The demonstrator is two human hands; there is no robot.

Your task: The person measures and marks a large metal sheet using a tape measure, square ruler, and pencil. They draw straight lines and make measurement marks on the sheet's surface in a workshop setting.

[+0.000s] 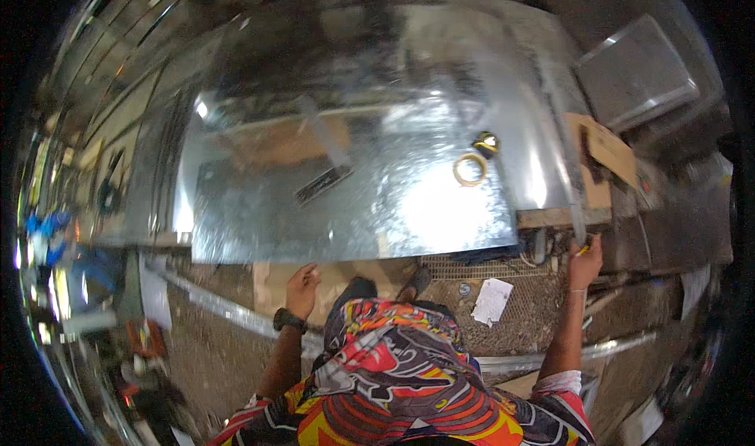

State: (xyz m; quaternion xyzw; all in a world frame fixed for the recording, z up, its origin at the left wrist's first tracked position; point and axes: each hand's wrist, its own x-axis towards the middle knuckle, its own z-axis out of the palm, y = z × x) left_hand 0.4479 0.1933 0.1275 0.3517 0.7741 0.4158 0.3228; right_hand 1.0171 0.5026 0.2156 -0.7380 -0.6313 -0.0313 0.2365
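A large shiny galvanized metal sheet [354,210] lies flat on a workbench in front of me. My left hand [301,286], with a dark watch on the wrist, hangs just below the sheet's near edge and holds nothing, its fingers loosely apart. My right hand [585,259] is at the sheet's right side, closed on a small yellow pencil-like thing [582,250]. It sits at the near end of a long narrow metal strip [568,163] that runs away along the sheet's right edge. Whether the hand also touches the strip I cannot tell.
On the sheet lie a roll of tape [470,170], a yellow and black tape measure [486,141] and a flat metal square [324,182]. A cardboard piece [609,151] and another metal sheet [637,72] lie at the right. A paper scrap [492,300] lies on the gravel floor.
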